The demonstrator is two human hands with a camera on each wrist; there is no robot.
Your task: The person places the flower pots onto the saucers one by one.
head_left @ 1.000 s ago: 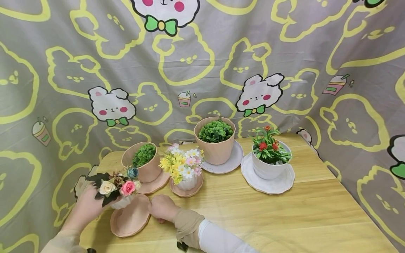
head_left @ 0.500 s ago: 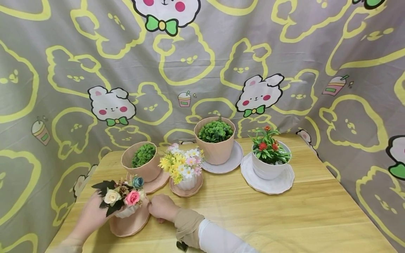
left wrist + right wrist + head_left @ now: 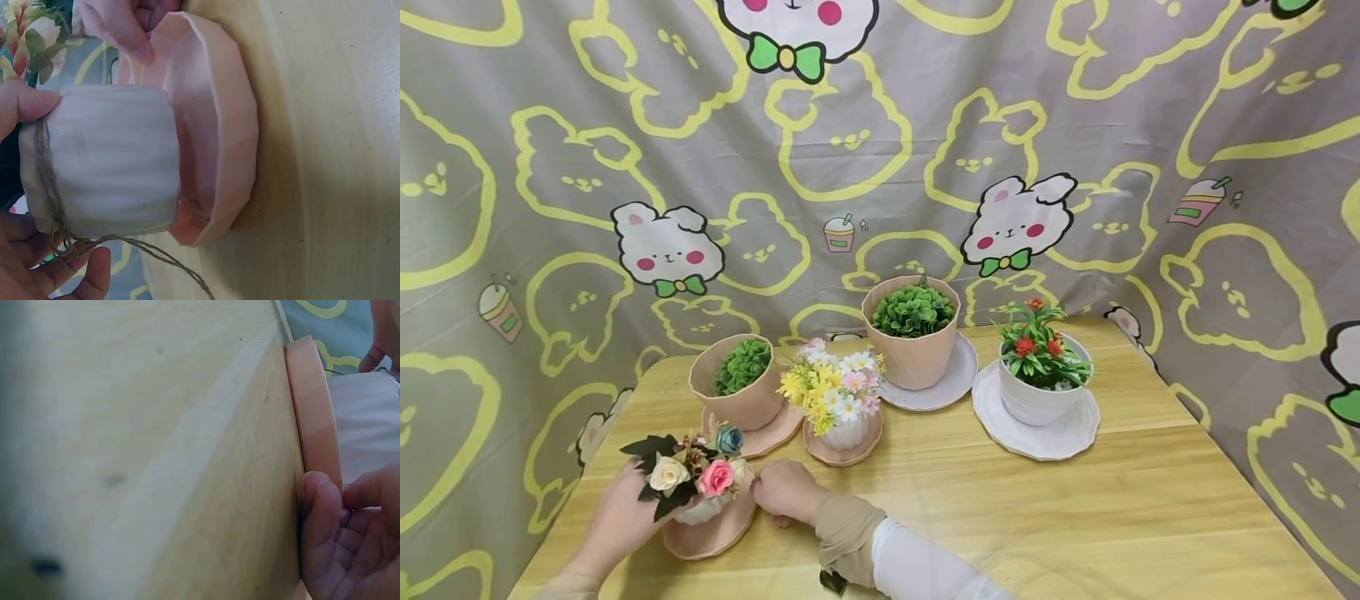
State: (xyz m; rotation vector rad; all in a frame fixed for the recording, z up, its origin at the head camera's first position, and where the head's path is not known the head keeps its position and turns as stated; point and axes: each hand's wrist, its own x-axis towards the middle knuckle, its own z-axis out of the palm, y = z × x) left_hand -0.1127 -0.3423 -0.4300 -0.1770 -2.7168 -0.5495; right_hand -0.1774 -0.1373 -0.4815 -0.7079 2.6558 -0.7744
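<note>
My left hand point(image 3: 623, 518) grips a small white ribbed flowerpot point(image 3: 112, 156) near its top. Twine point(image 3: 56, 206) circles the pot and ends in a loose bow. Artificial roses point(image 3: 715, 477) in cream, pink and blue, with dark leaves, fill it. The pot's base stands over the inside of a shallow pink saucer point(image 3: 730, 529); whether it touches the bottom cannot be told. With thumb and fingers my right hand point(image 3: 788, 492) pinches the saucer's right edge, as the right wrist view shows. The saucer point(image 3: 312, 403) lies flat on the wooden table.
Behind stand a pink pot point(image 3: 756, 400) with green foliage and a daisy pot point(image 3: 848, 435), each on a pink saucer. Farther right are a larger pink pot point(image 3: 917, 362) and a white pot point(image 3: 1037, 406) with red flowers, on white saucers. A patterned curtain point(image 3: 895, 192) surrounds the table point(image 3: 1000, 517).
My left hand has brought the rose pot rightward and down, from the saucer's far left edge to over its middle. My right hand has stayed at the saucer's edge.
</note>
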